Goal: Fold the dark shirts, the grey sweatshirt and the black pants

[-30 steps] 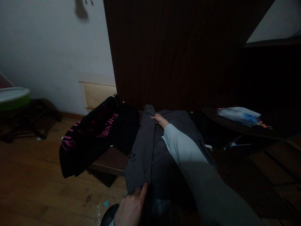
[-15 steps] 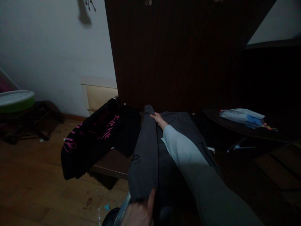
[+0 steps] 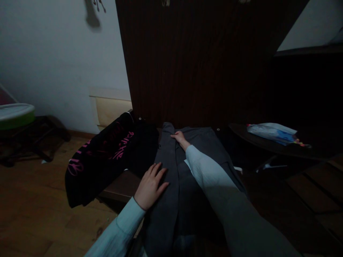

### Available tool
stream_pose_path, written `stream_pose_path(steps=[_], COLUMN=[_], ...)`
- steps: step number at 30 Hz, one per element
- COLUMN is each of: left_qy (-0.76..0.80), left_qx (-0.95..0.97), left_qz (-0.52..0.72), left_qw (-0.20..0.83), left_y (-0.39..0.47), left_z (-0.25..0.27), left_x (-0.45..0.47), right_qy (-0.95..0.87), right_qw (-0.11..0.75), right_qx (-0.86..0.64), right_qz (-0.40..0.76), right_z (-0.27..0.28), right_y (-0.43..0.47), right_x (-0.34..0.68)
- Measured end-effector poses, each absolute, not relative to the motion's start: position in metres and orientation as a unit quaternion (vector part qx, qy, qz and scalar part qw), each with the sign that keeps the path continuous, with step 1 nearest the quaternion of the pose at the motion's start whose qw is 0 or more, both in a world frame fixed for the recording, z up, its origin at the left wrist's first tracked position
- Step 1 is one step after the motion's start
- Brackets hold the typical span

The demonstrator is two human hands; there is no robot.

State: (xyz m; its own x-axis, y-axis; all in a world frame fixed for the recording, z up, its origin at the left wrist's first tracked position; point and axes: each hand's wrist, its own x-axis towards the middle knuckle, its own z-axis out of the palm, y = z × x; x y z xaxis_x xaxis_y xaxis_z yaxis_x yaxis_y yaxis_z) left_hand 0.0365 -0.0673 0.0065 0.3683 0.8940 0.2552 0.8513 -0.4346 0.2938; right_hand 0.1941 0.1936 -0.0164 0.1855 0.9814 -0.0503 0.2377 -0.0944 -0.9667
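Observation:
A dark grey garment lies spread before me, with a long narrow part of it folded lengthwise along its left side. Near the far end of that strip, my right hand pinches the cloth at the strip's inner edge. My left hand rests on the strip's left edge, around its middle, with fingers stretched out and apart. Beside it on the left lies a black garment with pink lettering, draped over the edge of a brown bench-like surface. The grey garment's near end fades into shadow.
A tall dark wooden panel rises behind the garments. On the right, a plastic packet lies on a dark rounded surface. A green and white basin sits on a low stand at far left, above the wooden floor.
My left hand has let go of the strip's near end and moved forward, now lying flat on its left edge. My right hand keeps its pinch at the far end.

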Motion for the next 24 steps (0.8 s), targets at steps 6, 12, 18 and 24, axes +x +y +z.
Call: stream_pose_path(steps=[6, 12, 18, 24], left_qy=[0.514, 0.511, 0.527, 0.536], left_qx=[0.843, 0.845, 0.836, 0.831], left_qz=[0.156, 0.145, 0.148, 0.150], left_qw=[-0.037, -0.062, -0.040, -0.019], left_y=[-0.067, -0.081, -0.084, -0.089], left_z=[-0.027, -0.029, -0.029, -0.025], left_x=[0.047, 0.045, 0.046, 0.049], right_qy=[-0.530, -0.515, -0.452, -0.473], right_qw=[0.459, 0.497, 0.463, 0.455], right_qx=[-0.545, -0.497, -0.527, -0.527], right_qz=[0.461, 0.490, 0.551, 0.540], right_z=[-0.005, 0.006, -0.008, -0.014], right_y=[0.197, 0.205, 0.205, 0.202], right_x=[0.182, 0.182, 0.182, 0.184])
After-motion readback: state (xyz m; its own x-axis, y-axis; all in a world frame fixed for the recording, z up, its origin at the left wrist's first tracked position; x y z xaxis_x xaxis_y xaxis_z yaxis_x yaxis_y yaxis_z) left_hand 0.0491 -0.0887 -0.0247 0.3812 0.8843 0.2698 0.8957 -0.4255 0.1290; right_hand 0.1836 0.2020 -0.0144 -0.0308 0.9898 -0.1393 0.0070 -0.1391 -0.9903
